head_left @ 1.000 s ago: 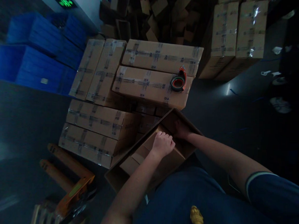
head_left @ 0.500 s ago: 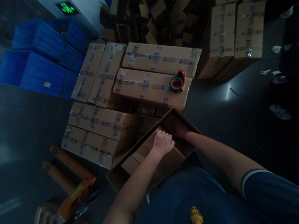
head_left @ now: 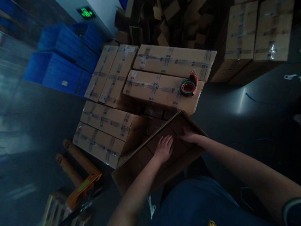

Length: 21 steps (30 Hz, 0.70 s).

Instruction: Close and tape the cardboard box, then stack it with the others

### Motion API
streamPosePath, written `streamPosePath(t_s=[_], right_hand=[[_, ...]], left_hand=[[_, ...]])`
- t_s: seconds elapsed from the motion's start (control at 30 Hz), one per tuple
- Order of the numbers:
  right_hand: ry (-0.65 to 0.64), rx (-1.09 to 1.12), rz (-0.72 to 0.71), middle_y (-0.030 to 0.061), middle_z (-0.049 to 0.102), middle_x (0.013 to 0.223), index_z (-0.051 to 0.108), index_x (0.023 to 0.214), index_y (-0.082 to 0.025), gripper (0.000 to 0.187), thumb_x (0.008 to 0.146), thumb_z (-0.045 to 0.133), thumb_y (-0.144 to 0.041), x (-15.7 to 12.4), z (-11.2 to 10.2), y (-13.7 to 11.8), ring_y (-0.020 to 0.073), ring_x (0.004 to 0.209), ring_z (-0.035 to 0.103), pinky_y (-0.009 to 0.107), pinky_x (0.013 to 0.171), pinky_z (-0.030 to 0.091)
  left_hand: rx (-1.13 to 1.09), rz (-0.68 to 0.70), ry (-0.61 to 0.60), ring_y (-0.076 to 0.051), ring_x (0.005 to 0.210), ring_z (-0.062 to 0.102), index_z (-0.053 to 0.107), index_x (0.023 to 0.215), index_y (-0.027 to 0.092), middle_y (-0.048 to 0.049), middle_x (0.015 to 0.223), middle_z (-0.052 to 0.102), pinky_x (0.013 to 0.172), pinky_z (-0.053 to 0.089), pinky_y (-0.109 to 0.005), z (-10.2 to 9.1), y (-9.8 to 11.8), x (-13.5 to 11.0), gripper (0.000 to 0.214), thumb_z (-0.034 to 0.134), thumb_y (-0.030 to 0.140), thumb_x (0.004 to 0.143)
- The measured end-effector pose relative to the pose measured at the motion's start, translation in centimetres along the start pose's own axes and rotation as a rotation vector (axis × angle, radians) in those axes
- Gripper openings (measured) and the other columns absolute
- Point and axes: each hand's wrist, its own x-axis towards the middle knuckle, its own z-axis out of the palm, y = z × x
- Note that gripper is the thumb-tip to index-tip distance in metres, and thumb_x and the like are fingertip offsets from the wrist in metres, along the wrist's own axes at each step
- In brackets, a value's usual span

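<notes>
In the head view, the left hand [head_left: 164, 147] is lying flat, fingers spread, on the folded flaps of a brown cardboard box [head_left: 139, 162] leaning against stacked taped cartons [head_left: 163, 88]; the right hand [head_left: 189, 136] is pressing its far flap, fingers extended and apart.

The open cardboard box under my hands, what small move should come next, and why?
Probably reach the right hand to the tape dispenser on the stacked sealed boxes. The left hand lies flat, holding down the inner flaps of the open cardboard box, and no tape shows on them.
</notes>
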Motion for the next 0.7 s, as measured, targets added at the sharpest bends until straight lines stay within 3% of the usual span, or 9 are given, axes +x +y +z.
streamPosePath(t_s=[0.1, 0.17, 0.23, 0.33, 0.47, 0.57, 0.7], right_hand=[[-0.026, 0.003, -0.121, 0.0208, 0.036, 0.145, 0.035, 0.146, -0.012, 0.071, 0.088, 0.050, -0.049, -2.1, 1.3, -2.8, 0.0292, 0.123, 0.049, 0.038, 0.101, 0.041], [-0.045, -0.049, -0.317, 0.0171, 0.023, 0.155, 0.031, 0.150, -0.018, 0.082, 0.081, 0.062, -0.049, -2.7, 2.9, -4.7, 0.0322, 0.137, 0.034, 0.042, 0.112, 0.028], [-0.073, -0.159, -0.503, 0.0147, 0.009, 0.160, 0.028, 0.152, -0.022, 0.099, 0.070, 0.073, -0.053, -2.1, 5.0, -5.8, 0.0357, 0.146, 0.013, 0.051, 0.118, 0.009], [-0.108, -0.302, -0.612, 0.0149, -0.001, 0.161, 0.025, 0.154, -0.023, 0.117, 0.058, 0.079, -0.062, 0.4, 7.8, -5.8, 0.0369, 0.147, -0.002, 0.058, 0.115, -0.008], [-0.090, -0.334, -0.648, 0.0147, -0.007, 0.160, 0.019, 0.155, -0.023, 0.122, 0.058, 0.070, -0.077, 2.4, 9.3, -4.7, 0.0367, 0.147, -0.009, 0.059, 0.113, -0.013], [-0.109, -0.356, -0.651, 0.0158, -0.008, 0.160, 0.017, 0.156, -0.022, 0.123, 0.058, 0.069, -0.078, 2.0, 9.0, -4.8, 0.0362, 0.147, -0.010, 0.060, 0.113, -0.012], [-0.156, -0.379, -0.638, 0.0187, -0.006, 0.159, 0.021, 0.155, -0.019, 0.120, 0.059, 0.077, -0.065, 1.3, 7.5, -6.1, 0.0384, 0.146, -0.009, 0.062, 0.113, -0.006]], left_hand=[[0.012, -0.262, -0.043, -0.020, 0.145, 0.027, 0.032, 0.150, 0.020, -0.0072, 0.157, 0.032, 0.121, 0.023, -0.044, 1.6, -1.3, -7.7, 0.054, 0.038, 0.031, 0.097], [0.056, -0.532, -0.070, -0.026, 0.147, 0.021, 0.026, 0.153, 0.023, -0.0084, 0.161, 0.020, 0.118, 0.025, -0.053, 3.0, -2.0, -12.0, 0.060, 0.039, 0.038, 0.096], [0.057, -0.799, -0.115, -0.032, 0.148, 0.014, 0.022, 0.154, 0.026, -0.0105, 0.163, 0.011, 0.112, 0.029, -0.061, 4.8, -2.6, -14.6, 0.066, 0.038, 0.050, 0.095], [0.004, -1.024, -0.164, -0.037, 0.149, 0.006, 0.016, 0.155, 0.025, -0.0140, 0.163, 0.004, 0.103, 0.037, -0.065, 7.6, -3.2, -15.3, 0.077, 0.034, 0.064, 0.091], [0.047, -1.107, -0.133, -0.041, 0.148, 0.001, 0.015, 0.155, 0.024, -0.0153, 0.163, 0.002, 0.099, 0.031, -0.075, 9.5, -3.2, -13.9, 0.082, 0.033, 0.068, 0.089], [0.059, -1.110, -0.123, -0.040, 0.148, 0.004, 0.020, 0.155, 0.024, -0.0137, 0.163, 0.006, 0.099, 0.033, -0.074, 8.7, -2.8, -13.8, 0.079, 0.032, 0.066, 0.090], [0.004, -1.103, -0.139, -0.038, 0.146, 0.018, 0.036, 0.149, 0.032, -0.0104, 0.160, 0.025, 0.098, 0.041, -0.063, 4.9, -2.1, -13.8, 0.065, 0.041, 0.058, 0.089]])
